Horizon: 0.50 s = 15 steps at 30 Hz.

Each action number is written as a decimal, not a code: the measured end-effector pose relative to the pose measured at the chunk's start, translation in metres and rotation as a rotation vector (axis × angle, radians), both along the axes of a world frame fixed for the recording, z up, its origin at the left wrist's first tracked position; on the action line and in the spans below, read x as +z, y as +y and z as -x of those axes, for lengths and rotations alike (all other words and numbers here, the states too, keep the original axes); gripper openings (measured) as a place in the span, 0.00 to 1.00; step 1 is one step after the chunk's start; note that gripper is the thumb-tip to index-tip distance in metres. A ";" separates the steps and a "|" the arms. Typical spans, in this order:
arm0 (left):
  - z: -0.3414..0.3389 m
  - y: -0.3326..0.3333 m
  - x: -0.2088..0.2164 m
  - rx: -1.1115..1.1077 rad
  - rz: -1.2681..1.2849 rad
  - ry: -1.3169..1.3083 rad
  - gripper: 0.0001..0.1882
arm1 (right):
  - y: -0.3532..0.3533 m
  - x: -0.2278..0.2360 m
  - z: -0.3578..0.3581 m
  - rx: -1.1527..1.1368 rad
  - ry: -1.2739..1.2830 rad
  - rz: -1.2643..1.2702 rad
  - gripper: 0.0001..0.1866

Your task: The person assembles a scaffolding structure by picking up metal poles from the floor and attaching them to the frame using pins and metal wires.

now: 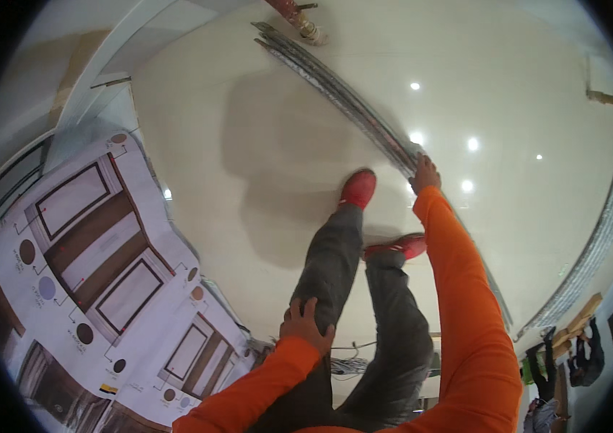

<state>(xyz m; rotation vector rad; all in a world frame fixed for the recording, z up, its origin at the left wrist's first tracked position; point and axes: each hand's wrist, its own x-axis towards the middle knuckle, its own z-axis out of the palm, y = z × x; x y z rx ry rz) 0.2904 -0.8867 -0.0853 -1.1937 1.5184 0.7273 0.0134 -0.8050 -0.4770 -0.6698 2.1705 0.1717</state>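
A bundle of long, thin grey metal strips (pixel 350 103) lies slantwise on the shiny floor, from the far middle toward the near right. My right hand (pixel 426 175) is closed on its edge, a little beyond my right foot; the fingertips are partly hidden. A thinner length carries on past that hand, along my orange sleeve. Resting on my left thigh near the knee, my left hand (pixel 308 326) holds nothing, its fingers apart. Both my red shoes (pixel 359 189) stand to the left of the bundle.
A large printed sheet (pixel 148 303) with cabinet panel drawings covers the left side. More long metal lengths (pixel 589 249) lie at the right, near wooden pieces (pixel 577 325). A reddish object (pixel 298 18) I cannot make out sits by the bundle's far end. People (pixel 541 415) show at lower right.
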 end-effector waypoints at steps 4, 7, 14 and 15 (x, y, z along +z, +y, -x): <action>-0.009 0.000 0.000 -0.026 0.048 0.043 0.40 | -0.009 -0.036 -0.019 -0.013 0.003 0.006 0.39; -0.009 -0.001 0.001 -0.010 0.050 0.114 0.39 | 0.003 -0.059 -0.017 -0.115 0.089 -0.005 0.32; 0.003 0.010 -0.011 -0.120 0.019 0.091 0.37 | 0.037 0.046 -0.031 -0.161 -0.265 0.048 0.18; 0.014 0.011 -0.005 -0.104 -0.006 0.096 0.36 | 0.066 0.053 -0.046 -0.141 -0.209 0.225 0.19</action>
